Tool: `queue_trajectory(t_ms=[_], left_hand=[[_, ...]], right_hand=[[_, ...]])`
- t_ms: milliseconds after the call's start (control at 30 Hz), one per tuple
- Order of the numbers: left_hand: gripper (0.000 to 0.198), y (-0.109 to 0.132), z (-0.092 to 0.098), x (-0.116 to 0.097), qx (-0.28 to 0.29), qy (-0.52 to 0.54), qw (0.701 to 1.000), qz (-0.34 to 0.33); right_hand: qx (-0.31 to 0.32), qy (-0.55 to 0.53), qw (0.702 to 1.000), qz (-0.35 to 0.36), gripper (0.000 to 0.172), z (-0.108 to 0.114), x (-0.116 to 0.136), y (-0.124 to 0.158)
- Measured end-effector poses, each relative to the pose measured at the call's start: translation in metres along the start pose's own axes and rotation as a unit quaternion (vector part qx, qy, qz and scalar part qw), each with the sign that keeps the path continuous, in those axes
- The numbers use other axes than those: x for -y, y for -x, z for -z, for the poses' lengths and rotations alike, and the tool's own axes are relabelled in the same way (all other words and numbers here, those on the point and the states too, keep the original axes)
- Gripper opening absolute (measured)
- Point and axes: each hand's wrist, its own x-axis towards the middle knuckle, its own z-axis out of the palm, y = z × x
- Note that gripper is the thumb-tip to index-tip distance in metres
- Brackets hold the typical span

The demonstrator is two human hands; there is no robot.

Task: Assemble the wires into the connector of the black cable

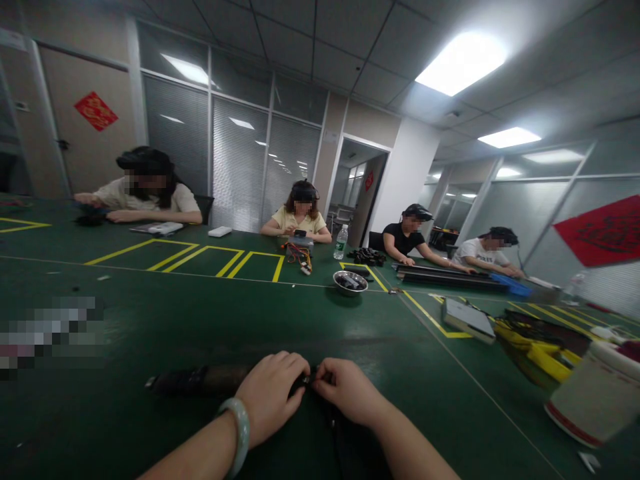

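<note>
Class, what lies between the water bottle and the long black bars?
The head view shows a black heap between the bottle and the bars.

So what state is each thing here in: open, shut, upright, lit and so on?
Left hand: curled, grip unclear
Right hand: pinched, anything held unclear
Long dark object: lying down, partly hidden by left hand
Bangle: worn
Bowl: upright, holding dark parts
Bottle: upright
Wires: loose
Ceiling lights: lit
Far door: open
</note>
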Motion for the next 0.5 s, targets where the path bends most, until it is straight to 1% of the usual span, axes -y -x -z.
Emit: queue_trajectory(t_ms=[67, 167, 300, 367, 500], left_hand=[[0.018, -0.0002, 0.0022, -0.0016, 0.008, -0.003, 1.0, -0.006], [0.019, -0.0001, 0.0021, -0.0017, 0.005, 0.0, 1.0, -0.004], [0.025, 0.0003, 0.0014, -0.0019, -0.004, 0.001, 1.0, 0.029], [0.024, 0.0003, 0.0024, -0.003, -0.004, -0.001, 0.999, 0.04], [0.016, -0.0006, 0.0056, -0.0054, 0.01, -0.006, 1.0, 0.017]], right_hand=[[0.002, 0.0, 1.0, -0.003, 0.008, -0.0003, -0.0001, 0.0001], [0.004, 0.001, 1.0, -0.008, 0.009, -0.0001, 0.0005, 0.0001], [0.004, 0.003, 1.0, -0.016, 0.008, 0.0006, 0.0017, 0.0003], [0.003, 0.006, 1.0, -0.016, 0.008, 0.0007, 0.0024, 0.0003], [0.001, 0.004, 1.0, -0.006, 0.007, 0.0006, 0.0043, -0.0004]])
